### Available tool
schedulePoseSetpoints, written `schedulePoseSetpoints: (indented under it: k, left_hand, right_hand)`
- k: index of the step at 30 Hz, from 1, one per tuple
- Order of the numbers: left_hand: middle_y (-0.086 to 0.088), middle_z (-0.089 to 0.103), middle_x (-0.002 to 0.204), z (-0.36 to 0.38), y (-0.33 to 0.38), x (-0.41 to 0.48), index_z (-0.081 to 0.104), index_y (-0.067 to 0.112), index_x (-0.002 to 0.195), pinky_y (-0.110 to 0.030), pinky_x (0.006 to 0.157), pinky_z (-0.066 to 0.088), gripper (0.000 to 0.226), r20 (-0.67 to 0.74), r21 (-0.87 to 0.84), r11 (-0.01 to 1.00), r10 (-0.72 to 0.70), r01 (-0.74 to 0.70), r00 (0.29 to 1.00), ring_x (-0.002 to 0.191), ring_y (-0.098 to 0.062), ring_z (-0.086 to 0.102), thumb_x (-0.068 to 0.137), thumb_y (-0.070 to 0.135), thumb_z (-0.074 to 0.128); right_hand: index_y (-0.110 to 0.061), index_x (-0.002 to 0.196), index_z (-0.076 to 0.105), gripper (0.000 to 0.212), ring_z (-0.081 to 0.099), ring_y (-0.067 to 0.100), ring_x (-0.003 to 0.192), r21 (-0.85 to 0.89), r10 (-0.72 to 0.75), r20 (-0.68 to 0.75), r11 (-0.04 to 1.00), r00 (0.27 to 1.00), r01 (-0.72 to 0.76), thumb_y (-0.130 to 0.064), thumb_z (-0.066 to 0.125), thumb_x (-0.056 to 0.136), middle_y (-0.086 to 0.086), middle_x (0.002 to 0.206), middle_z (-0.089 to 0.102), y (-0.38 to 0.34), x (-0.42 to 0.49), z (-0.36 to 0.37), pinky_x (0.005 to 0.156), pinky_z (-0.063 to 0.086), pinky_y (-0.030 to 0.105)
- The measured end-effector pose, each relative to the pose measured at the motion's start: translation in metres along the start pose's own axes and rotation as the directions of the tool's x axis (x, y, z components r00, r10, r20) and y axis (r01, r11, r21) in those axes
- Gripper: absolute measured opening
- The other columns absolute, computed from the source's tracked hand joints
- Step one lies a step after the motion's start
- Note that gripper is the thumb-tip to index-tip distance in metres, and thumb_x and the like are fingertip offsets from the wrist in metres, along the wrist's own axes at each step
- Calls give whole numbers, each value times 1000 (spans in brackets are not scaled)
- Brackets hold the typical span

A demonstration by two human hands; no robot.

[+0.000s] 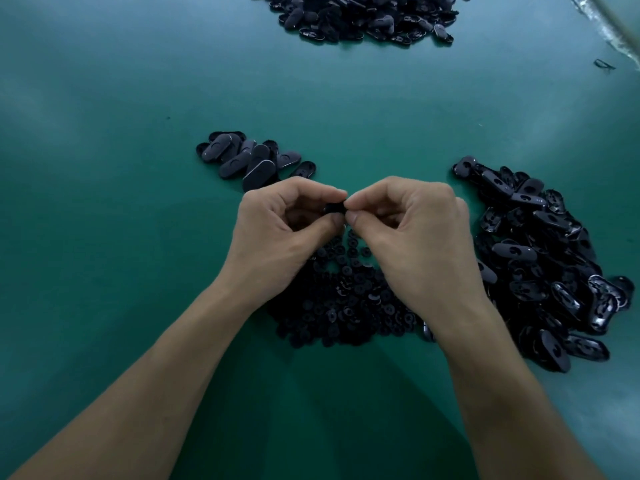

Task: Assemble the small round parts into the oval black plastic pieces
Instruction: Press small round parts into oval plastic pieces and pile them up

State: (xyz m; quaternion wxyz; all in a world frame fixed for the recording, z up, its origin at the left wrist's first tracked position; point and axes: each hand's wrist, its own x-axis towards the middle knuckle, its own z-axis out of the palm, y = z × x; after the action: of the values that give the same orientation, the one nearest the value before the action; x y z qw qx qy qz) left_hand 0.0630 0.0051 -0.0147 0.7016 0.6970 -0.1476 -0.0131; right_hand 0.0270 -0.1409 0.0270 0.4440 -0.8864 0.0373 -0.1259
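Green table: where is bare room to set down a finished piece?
Bare: the wide band between the far heap and the small oval group; all the green table left of the left hand. Crowded: round parts pile, right heap.

One left hand [277, 233], one right hand [412, 237], three heaps of oval pieces [249, 161] [540, 258] [363, 19], one heap of round parts [346, 299]

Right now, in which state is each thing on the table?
left hand: pinches the black part.
right hand: pinches the same part.
black part: held between both hands.
round parts: loose heap below the hands.
left oval pieces: small heap.
right oval pieces: large heap.
far oval pieces: heap, untouched.
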Motion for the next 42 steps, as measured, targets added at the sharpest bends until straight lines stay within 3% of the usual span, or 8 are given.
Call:
schedulePoseSetpoints:
  k: [3,10,18,31,42]
  left_hand:
    - [-11,77,93,0,-1,0,72,12,96,-39,81,61,24,12,4,1000,-3,3,1000,86,-32,74,82,-7,75]
    - [0,77,89,2,0,1,71,17,94,-26,79,59,27,-2,-28,1000,-11,11,1000,81,-12,72,81,-7,76]
    - [-8,77,93,0,-2,1,72,11,96,-34,81,60,22,3,-7,1000,-10,10,1000,85,-25,74,82,-4,76]
    - [10,76,82,1,0,1,72,15,92,-16,73,54,23,-34,-54,998,-12,11,999,76,-3,70,77,-2,79]
    - [-5,77,93,0,0,1,72,11,94,-27,80,59,23,-8,-63,998,3,-3,1000,84,-18,74,80,-7,75]
  right_hand:
    - [-25,86,79,16,67,-4,70,4,-2,11,1000,1000,2,-9,75,85,-17,75,72,-1,0,2,67,48,7]
    - [-22,87,75,16,66,-6,70,21,5,-37,1000,999,-4,-7,73,88,-19,73,69,-3,-1,3,66,46,5]
    - [-22,88,80,14,69,0,72,10,5,-24,1000,1000,-5,-9,76,86,-15,76,73,-3,0,2,68,50,8]
    - [-24,83,74,15,67,-4,67,15,23,-61,1000,998,-22,-9,73,84,-18,69,68,-6,-2,4,62,48,6]
    - [-22,88,80,14,68,-3,70,1,12,-51,1000,999,-12,-9,74,86,-18,76,72,-5,-2,2,66,51,8]
